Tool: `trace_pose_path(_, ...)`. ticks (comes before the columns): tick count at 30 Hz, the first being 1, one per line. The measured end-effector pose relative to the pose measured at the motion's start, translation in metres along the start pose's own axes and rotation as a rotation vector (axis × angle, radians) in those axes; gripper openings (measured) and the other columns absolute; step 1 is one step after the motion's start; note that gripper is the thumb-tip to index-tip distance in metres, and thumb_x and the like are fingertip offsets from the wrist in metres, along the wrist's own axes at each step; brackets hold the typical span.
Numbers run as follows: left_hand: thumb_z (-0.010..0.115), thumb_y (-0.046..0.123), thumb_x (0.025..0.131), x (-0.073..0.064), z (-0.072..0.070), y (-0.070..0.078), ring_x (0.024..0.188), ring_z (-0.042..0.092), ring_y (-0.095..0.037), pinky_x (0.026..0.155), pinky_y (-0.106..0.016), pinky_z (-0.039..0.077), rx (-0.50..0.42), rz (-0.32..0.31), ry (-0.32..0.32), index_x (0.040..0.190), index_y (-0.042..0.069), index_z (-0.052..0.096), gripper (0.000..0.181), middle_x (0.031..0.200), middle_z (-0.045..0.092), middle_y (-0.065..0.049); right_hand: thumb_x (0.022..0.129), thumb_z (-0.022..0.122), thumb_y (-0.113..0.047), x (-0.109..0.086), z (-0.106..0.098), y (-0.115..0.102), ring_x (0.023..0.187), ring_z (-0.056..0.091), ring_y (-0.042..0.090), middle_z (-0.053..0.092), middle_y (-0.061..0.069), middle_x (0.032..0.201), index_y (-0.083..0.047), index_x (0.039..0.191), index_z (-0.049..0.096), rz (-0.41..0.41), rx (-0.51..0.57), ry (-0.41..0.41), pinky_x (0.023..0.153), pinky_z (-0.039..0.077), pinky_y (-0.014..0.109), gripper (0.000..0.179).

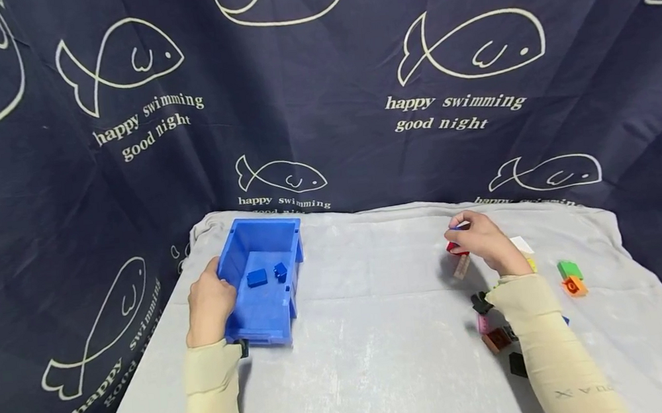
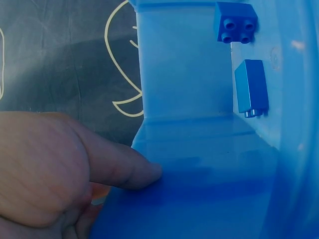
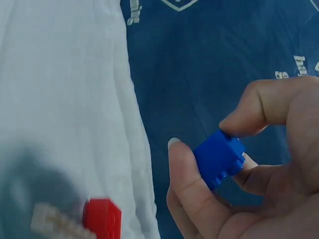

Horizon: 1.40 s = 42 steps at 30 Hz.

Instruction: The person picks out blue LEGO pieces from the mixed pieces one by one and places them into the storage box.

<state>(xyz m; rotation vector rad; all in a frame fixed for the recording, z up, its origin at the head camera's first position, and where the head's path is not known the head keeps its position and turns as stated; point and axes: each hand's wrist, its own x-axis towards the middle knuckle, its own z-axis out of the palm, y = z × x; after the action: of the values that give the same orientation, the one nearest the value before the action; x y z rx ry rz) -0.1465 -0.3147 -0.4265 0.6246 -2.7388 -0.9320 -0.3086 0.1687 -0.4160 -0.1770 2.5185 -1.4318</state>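
Observation:
My left hand (image 1: 211, 302) grips the left wall of a blue plastic bin (image 1: 261, 319), with a digit over the rim in the left wrist view. Two blue toy bricks lie inside: a wider brick (image 1: 257, 278) and a narrower brick (image 1: 280, 272). At the right of the table my right hand (image 1: 484, 241) pinches another blue toy brick (image 3: 219, 157) between thumb and fingers, its studs showing in the right wrist view. Below that hand are a red brick (image 3: 103, 219) and a beige brick (image 1: 462, 267), on the table.
Green (image 1: 569, 269) and orange bricks (image 1: 575, 287) lie right of the right forearm. Pink (image 1: 482, 323), brown (image 1: 495, 341) and black bricks (image 1: 518, 365) lie to its left, some partly hidden. Dark fish-print curtains (image 1: 343, 85) hang behind the white-covered table (image 1: 373, 335).

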Motion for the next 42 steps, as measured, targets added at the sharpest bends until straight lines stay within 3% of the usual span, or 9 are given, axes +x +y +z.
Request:
trace_pose_path(5,0.038,0.002,0.093,0.0,0.0,0.0,0.117,0.059,-0.058,0.095,-0.069,0.047,-0.001,-0.003,0.001,0.147,0.005,0.049,0.056,0.133,0.06,-0.035,0.094,0.062,-0.011,0.001,0.012,-0.017,0.086,0.071,0.02,0.06,0.012,0.101,0.001,0.115,0.051,-0.002,-0.037,-0.032,0.083,0.061,0.036,0.026)
trace_pose_path(10,0.038,0.002,0.093,-0.001,0.001,0.0,0.117,0.059,-0.057,0.096,-0.068,0.047,-0.003,-0.008,-0.001,0.148,0.005,0.049,0.056,0.134,0.06,-0.035,0.093,0.062,-0.011,0.004,0.025,-0.035,0.089,0.072,0.029,0.06,0.014,0.103,0.001,0.116,0.052,-0.04,-0.045,-0.044,0.077,0.059,0.029,0.028)
trace_pose_path(14,0.038,0.003,0.094,-0.001,0.002,0.0,0.117,0.059,-0.057,0.096,-0.068,0.047,-0.003,-0.009,-0.006,0.15,0.005,0.048,0.056,0.134,0.06,-0.035,0.091,0.062,-0.008,0.006,0.037,-0.047,0.086,0.069,0.025,0.059,0.014,0.102,0.002,0.115,0.054,-0.07,-0.022,-0.064,0.075,0.059,0.029,0.027)
trace_pose_path(24,0.038,0.003,0.094,0.0,0.0,0.002,0.117,0.059,-0.058,0.095,-0.069,0.047,-0.002,-0.005,-0.002,0.15,0.006,0.048,0.056,0.134,0.06,-0.035,0.09,0.065,-0.013,0.015,0.059,-0.088,0.096,0.069,0.028,0.058,0.013,0.108,-0.006,0.115,0.057,-0.086,-0.039,-0.112,0.088,0.058,0.038,0.027)
trace_pose_path(29,0.038,0.003,0.095,-0.001,-0.001,0.002,0.119,0.059,-0.057,0.096,-0.068,0.047,-0.003,-0.014,-0.01,0.151,0.006,0.046,0.057,0.136,0.059,-0.035,0.088,0.066,-0.015,0.017,0.069,-0.109,0.092,0.071,0.025,0.062,0.009,0.107,-0.011,0.112,0.06,-0.126,-0.096,-0.106,0.084,0.053,0.039,0.025)
trace_pose_path(34,0.038,0.003,0.094,-0.002,0.0,0.001,0.118,0.059,-0.058,0.095,-0.069,0.048,-0.006,0.004,0.001,0.15,0.005,0.047,0.056,0.134,0.06,-0.036,0.084,0.068,-0.014,0.017,0.083,-0.125,0.086,0.063,0.023,0.065,0.006,0.099,-0.013,0.107,0.063,-0.188,-0.125,-0.083,0.075,0.049,0.037,0.023)
trace_pose_path(42,0.039,0.003,0.095,-0.002,0.0,0.001,0.117,0.059,-0.058,0.095,-0.068,0.047,-0.006,0.004,0.008,0.15,0.005,0.048,0.056,0.133,0.06,-0.036,0.083,0.073,-0.014,0.02,0.112,-0.146,0.084,0.057,0.023,0.065,0.004,0.092,-0.014,0.104,0.066,-0.264,-0.169,-0.087,0.074,0.046,0.036,0.022)
